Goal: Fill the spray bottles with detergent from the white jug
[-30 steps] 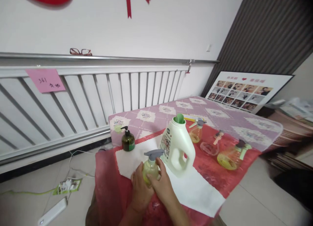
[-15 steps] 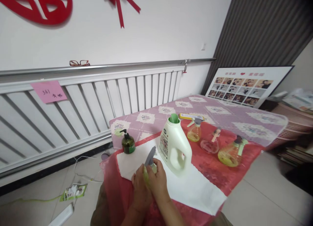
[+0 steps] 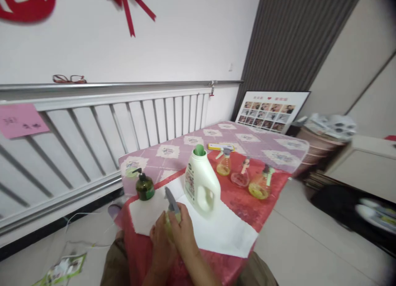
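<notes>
Both hands are wrapped round a small spray bottle (image 3: 172,206) with a grey trigger head and a yellowish-green body. My left hand (image 3: 161,238) grips its body from the left, while my right hand (image 3: 183,228) closes on the right side near the neck. Much of the bottle is hidden by the fingers. Just beyond them stands a large pale-green detergent jug (image 3: 201,183), uncapped, with a green spout in its mouth. To the left is a dark green pump bottle (image 3: 144,187). Under these lies a white cloth (image 3: 222,234) over a red cloth (image 3: 239,209).
Right of the jug stand an orange-tinted spray bottle (image 3: 224,165), a clear pinkish bottle (image 3: 240,178) and a yellow spray bottle (image 3: 260,187). A yellow-and-white box (image 3: 221,147) lies behind them on the patterned tablecloth (image 3: 168,151). A white radiator (image 3: 139,127) runs along the wall.
The view has swung to the right, so everything sits farther left. The trigger head now leans to the left, where before it leaned right. Both hands keep hold of the spray bottle.
</notes>
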`<action>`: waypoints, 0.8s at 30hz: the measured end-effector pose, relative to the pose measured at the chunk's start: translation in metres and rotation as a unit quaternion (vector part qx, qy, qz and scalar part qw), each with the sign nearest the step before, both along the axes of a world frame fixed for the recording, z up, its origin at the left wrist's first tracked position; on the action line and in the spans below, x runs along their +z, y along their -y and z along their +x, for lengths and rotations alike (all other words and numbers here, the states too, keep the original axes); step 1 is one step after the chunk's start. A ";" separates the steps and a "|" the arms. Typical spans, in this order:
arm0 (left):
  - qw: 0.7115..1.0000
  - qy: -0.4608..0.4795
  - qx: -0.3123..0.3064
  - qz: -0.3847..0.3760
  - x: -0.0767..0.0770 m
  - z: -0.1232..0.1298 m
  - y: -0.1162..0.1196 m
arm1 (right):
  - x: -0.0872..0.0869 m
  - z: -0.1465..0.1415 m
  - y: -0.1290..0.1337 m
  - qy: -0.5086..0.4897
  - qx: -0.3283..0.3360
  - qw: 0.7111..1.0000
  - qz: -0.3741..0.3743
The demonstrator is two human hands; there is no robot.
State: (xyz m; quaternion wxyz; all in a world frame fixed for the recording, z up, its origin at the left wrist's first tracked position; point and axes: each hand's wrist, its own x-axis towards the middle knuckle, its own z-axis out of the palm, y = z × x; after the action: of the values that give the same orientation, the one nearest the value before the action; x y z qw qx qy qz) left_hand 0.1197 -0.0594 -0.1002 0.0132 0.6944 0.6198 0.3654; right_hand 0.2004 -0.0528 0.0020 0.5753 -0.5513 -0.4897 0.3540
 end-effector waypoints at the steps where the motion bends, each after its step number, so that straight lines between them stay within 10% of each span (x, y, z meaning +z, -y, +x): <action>1: 1.000 -0.013 0.008 0.007 -0.004 -0.001 -0.002 | 0.000 -0.001 0.001 0.002 0.000 1.000 0.005; 24: 0.999 0.030 0.020 -0.033 -0.002 0.005 -0.005 | -0.009 0.008 -0.012 0.038 0.013 0.999 0.000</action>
State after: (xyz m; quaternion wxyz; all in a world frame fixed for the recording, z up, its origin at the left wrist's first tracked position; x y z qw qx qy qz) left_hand 0.1248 -0.0541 -0.1022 0.0472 0.6702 0.6442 0.3656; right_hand 0.2085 -0.0405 -0.0067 0.5521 -0.5578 -0.5181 0.3400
